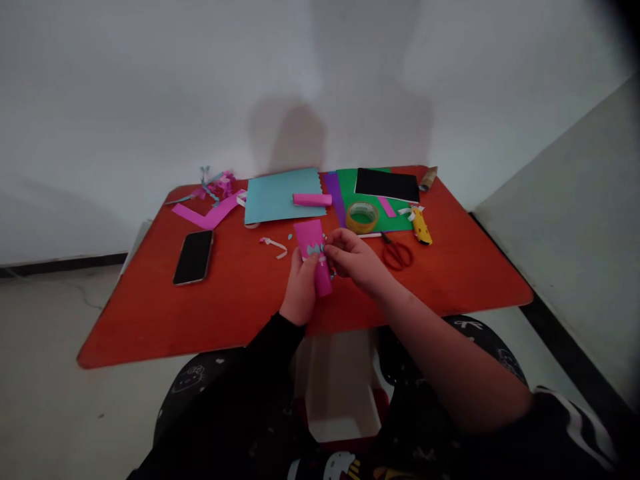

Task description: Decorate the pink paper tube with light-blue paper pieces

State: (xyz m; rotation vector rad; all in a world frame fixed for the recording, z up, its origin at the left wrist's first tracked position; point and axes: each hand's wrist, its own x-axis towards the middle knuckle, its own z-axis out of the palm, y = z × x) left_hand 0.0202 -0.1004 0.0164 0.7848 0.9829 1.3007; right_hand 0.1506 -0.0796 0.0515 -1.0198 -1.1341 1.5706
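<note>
My left hand (301, 291) grips a rolled piece of magenta paper (311, 241) from below, and the paper stands tilted above the orange-red table (150, 320). A small light blue paper cut-out (315, 250) lies on the paper's face. My right hand (350, 259) comes in from the right, with its fingertips pinched against the paper's edge beside that cut-out. The hands are close together and hide part of the roll. A thin white paper strip (274, 247) curls on the table to the left of them.
Behind my hands lie a teal card, a green sheet, a black card and a roll of clear tape (362, 217). Red-handled scissors (397, 255) sit to the right, and a black smartphone (193, 257) to the left. Magenta and blue paper scraps (217, 190) pile at the back left.
</note>
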